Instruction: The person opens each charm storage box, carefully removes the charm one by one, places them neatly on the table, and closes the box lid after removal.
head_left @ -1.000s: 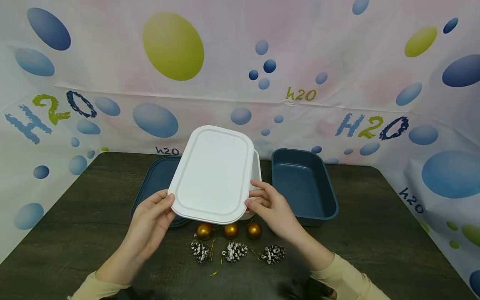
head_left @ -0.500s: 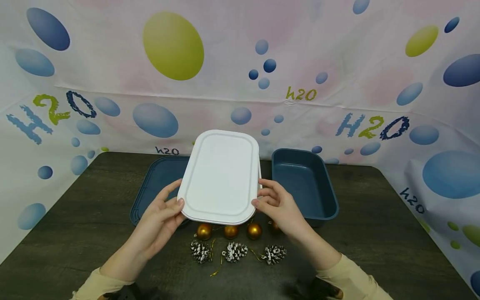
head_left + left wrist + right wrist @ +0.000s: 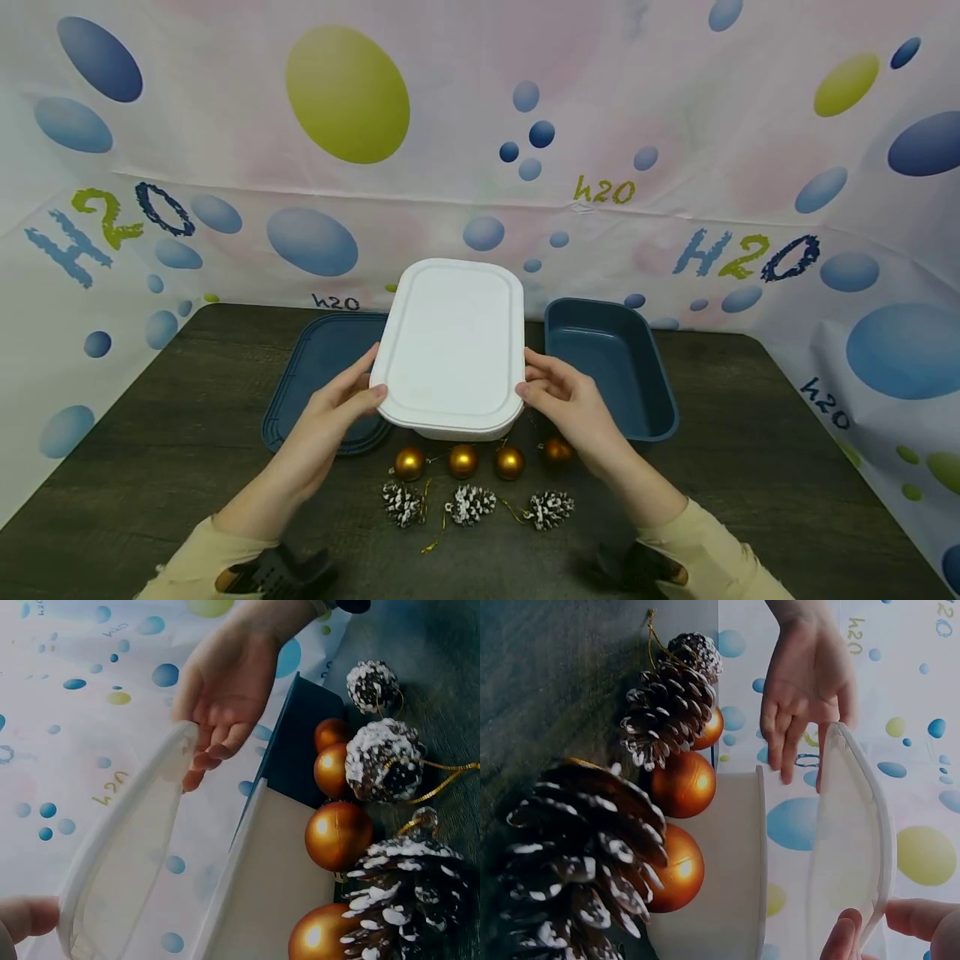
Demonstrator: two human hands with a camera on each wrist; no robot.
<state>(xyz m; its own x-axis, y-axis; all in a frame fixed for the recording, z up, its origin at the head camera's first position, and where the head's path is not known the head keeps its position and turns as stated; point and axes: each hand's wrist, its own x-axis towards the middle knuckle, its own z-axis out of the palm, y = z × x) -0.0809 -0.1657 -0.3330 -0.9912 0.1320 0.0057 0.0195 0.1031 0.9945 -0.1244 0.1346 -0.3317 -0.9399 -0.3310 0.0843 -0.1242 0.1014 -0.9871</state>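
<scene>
Both hands hold a white plastic lid [image 3: 453,342] by its near corners, thumbs on top and fingers at the sides. My left hand [image 3: 322,429] pinches the left corner; my right hand [image 3: 570,408] pinches the right one. Beneath the lid stands a white container [image 3: 461,434], mostly hidden in the head view. Both wrist views show a gap between the lid [image 3: 124,847] and the container's rim, with the lid tilted. Bare container wall [image 3: 724,847] shows behind the gold balls in the right wrist view.
A dark blue lid [image 3: 300,400] lies left on the table, and an open blue container [image 3: 607,367] stands right. Several gold balls [image 3: 462,461] line up before the white container. Three snow-tipped pine cones [image 3: 471,505] with gold cords lie nearer. A printed sheet [image 3: 480,108] hangs behind.
Both hands have carried the white lid to the right, over the white container, and turned it straighter. The container's front now shows below the lid, and another gold ball has come into view.
</scene>
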